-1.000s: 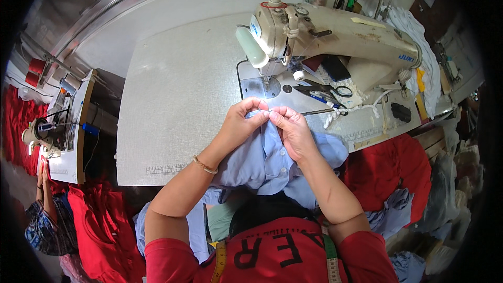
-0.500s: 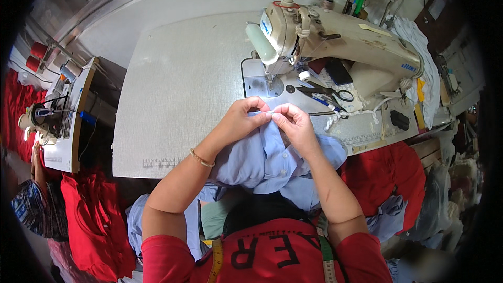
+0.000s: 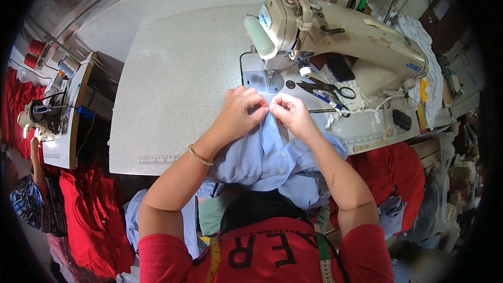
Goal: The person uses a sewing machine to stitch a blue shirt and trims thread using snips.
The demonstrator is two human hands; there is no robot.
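Garment, pale blue, is draping below the left hand and right hand, both pinching its edge; close grips and even tension are probably aiding control.

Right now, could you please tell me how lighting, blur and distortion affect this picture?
Head view: white light brightens the shiny metal needle plate; head view: the light-blue cloth garment is clear enough to show buttons; head view: the pale grey tabletop has a bowed far edge, corners go black, and a patch at lower right is blurred.
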